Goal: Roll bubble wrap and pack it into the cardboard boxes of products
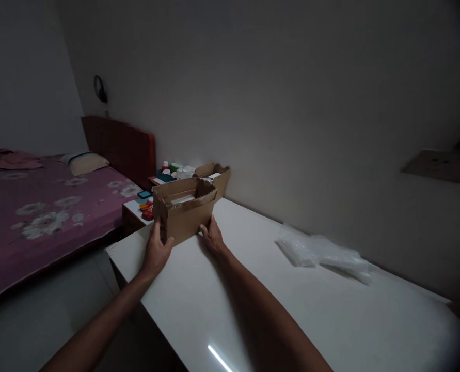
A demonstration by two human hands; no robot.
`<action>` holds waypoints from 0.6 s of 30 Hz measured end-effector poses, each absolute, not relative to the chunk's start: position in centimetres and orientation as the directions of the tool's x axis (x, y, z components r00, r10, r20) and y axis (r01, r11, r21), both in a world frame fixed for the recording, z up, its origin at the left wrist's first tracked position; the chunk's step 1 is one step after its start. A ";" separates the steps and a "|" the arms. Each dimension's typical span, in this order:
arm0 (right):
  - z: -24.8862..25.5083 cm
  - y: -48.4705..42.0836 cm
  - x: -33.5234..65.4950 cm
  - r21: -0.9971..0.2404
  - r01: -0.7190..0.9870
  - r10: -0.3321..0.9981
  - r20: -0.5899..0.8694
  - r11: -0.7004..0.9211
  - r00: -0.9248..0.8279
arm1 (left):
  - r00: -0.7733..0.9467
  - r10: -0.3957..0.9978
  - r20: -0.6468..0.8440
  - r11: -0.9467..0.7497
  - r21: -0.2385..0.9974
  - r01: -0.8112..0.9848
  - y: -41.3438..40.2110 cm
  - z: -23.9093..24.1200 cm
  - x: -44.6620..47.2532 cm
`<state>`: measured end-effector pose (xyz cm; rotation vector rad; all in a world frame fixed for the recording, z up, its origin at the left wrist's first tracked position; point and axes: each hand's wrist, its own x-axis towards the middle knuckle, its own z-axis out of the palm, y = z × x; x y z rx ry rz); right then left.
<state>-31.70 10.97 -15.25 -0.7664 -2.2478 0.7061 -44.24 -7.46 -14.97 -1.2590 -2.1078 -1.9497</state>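
Gripping the cardboard box (189, 222) low down, I pinch it between my left hand (158, 252) and right hand (213, 236), probably to steady it upright, at the table's (253, 227) far end, in front of a second box (223, 185).

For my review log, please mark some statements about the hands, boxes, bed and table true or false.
1. The left hand and right hand both hold the front box. True.
2. The front box is closed on top. False: its top is open.
3. Another box stands behind it. True.
4. A pillow lies on the bed. True.
5. The plastic lies on the bed. False: it is on the table.
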 end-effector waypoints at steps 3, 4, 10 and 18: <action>-15.6 12.1 -32.5 -0.594 0.401 0.685 0.388 0.697 -0.617 | -0.671 0.520 0.528 -0.095 0.817 0.569 -5.9 -16.1 -44.7; -15.7 12.4 -32.6 -0.574 0.430 0.691 0.376 0.697 -0.617 | -0.671 0.520 0.528 -0.094 0.817 0.569 -5.5 -16.5 -44.8; -15.8 13.7 -33.5 -0.434 0.576 0.716 0.313 0.693 -0.624 | -0.696 0.557 0.453 -0.031 0.849 0.527 -4.3 -18.3 -45.9; -15.2 12.6 -32.9 -0.263 0.634 0.685 0.329 0.727 -0.650 | -0.689 0.585 0.427 0.076 0.817 0.571 -4.2 -18.5 -46.7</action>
